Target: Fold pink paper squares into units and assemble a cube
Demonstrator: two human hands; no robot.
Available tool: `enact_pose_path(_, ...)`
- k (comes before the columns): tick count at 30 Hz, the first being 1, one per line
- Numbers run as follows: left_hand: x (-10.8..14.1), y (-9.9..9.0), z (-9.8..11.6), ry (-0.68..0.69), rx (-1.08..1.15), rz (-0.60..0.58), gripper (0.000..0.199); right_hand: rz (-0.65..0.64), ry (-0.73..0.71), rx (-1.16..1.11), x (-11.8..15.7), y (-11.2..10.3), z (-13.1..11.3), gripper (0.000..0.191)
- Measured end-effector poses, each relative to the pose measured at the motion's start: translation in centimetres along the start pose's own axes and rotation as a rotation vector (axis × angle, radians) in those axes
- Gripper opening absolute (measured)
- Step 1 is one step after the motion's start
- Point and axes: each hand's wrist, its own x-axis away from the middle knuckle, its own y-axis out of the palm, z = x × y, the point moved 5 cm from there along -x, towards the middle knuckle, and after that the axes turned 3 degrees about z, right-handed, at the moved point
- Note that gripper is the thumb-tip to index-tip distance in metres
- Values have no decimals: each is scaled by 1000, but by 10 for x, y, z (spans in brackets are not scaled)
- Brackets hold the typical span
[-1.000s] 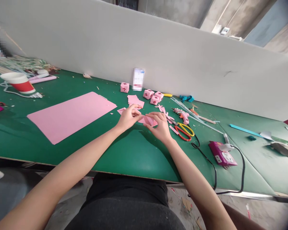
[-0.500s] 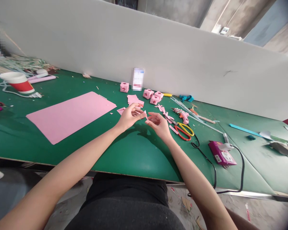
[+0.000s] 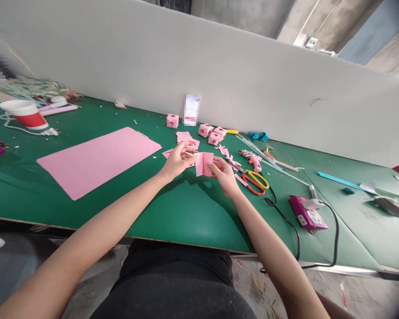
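A small creased piece of pink paper (image 3: 200, 165) is held up between both hands above the green table, opened out with a fold line down its middle. My left hand (image 3: 177, 165) pinches its left edge; my right hand (image 3: 223, 173) grips the right edge, thumb in front. Behind my left hand lie small pink paper squares (image 3: 183, 137), partly hidden by the fingers. Beyond them stand pink folded paper cubes (image 3: 205, 130) with diamond-shaped openings, and a single cube (image 3: 172, 121) sits farther left. Pink paper scraps (image 3: 223, 151) lie just past my right hand.
A large pink sheet (image 3: 99, 161) lies at left, near a paper cup (image 3: 28, 116). Scissors with red and yellow handles (image 3: 254, 182), a pink glue gun (image 3: 253, 160) and a purple power box (image 3: 307, 215) with a black cord are at right. A phone (image 3: 191, 110) leans against the partition.
The pink paper, seen folded narrow between my fingertips before, is now spread open and faces me. My right hand has shifted slightly, its thumb now over the paper's right part.
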Motion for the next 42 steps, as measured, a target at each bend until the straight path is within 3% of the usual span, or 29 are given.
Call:
enact_pose_path(5, 2, 8, -5, 18, -117, -75, 54, -56, 27, -24, 2, 5, 2, 44)
enact_pose_path(10, 2, 10, -3, 71, -153, -70, 49, -90, 39, -24, 3, 7, 4, 51)
enact_pose_path(17, -2, -4, -8, 30, -177, 106, 45, -138, 1, 35, 2, 9, 12, 52)
enact_pose_path(21, -4, -9, -12, -24, -109, 155, 45, -190, -159, 229, 8, 13, 2, 67)
enact_pose_path(23, -5, -9, -13, -27, -109, 147, 46, -148, -290, 380, 10, 12, -6, 66)
enact_pose_path(26, -4, -6, -16, -38, -143, 99, 50, -48, -461, 568, 12, 9, -16, 39)
enact_pose_path(30, -1, 1, -17, -63, -158, 14, 54, 32, -524, 645, 11, 5, -17, 7)
enact_pose_path(35, 2, 9, -12, -44, -90, -44, 44, 81, -536, 638, 10, 4, -17, 10)
enact_pose_path(42, 7, 18, -8, -7, 20, -207, 73, 219, -513, 601, 9, -4, -18, 24)
